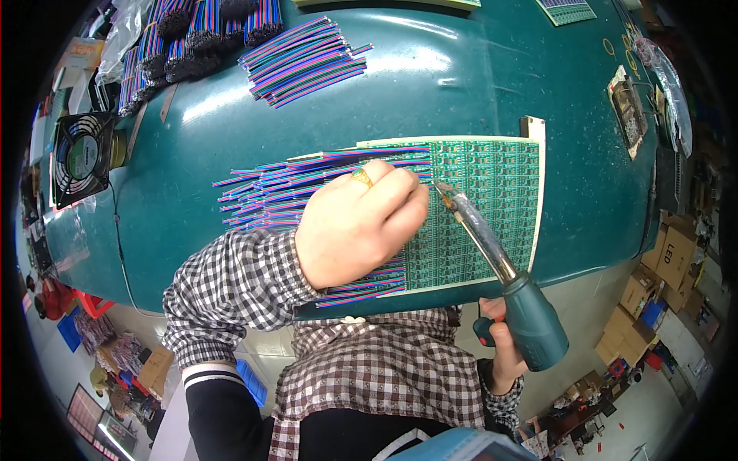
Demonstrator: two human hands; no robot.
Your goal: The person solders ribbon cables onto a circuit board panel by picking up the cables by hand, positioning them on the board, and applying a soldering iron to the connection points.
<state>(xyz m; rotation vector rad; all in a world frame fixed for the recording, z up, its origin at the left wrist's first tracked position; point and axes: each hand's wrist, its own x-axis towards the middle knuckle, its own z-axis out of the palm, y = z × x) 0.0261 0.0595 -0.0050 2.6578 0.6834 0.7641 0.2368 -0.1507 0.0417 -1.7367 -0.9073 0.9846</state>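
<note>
My left hand (361,219), with a ring on one finger, is closed in a pinch over the green circuit board panel (484,230). A thin multicoloured ribbon wire appears to be between its fingertips, mostly hidden by the fingers. My right hand (503,346) grips a dark green pistol-shaped soldering iron (534,323) from the near right. The iron's metal tip is close beside my left fingertips, over the panel. Rows of ribbon wires (261,192) lie along the panel's left side and stick out to the left, partly under my left hand and sleeve.
A loose pile of ribbon wires (307,61) lies at the far middle, with tied bundles (204,27) at its left. A small black fan (81,160) stands at the left edge. At the far right sits a stained metal tray (628,111). Another board (565,11) lies beyond.
</note>
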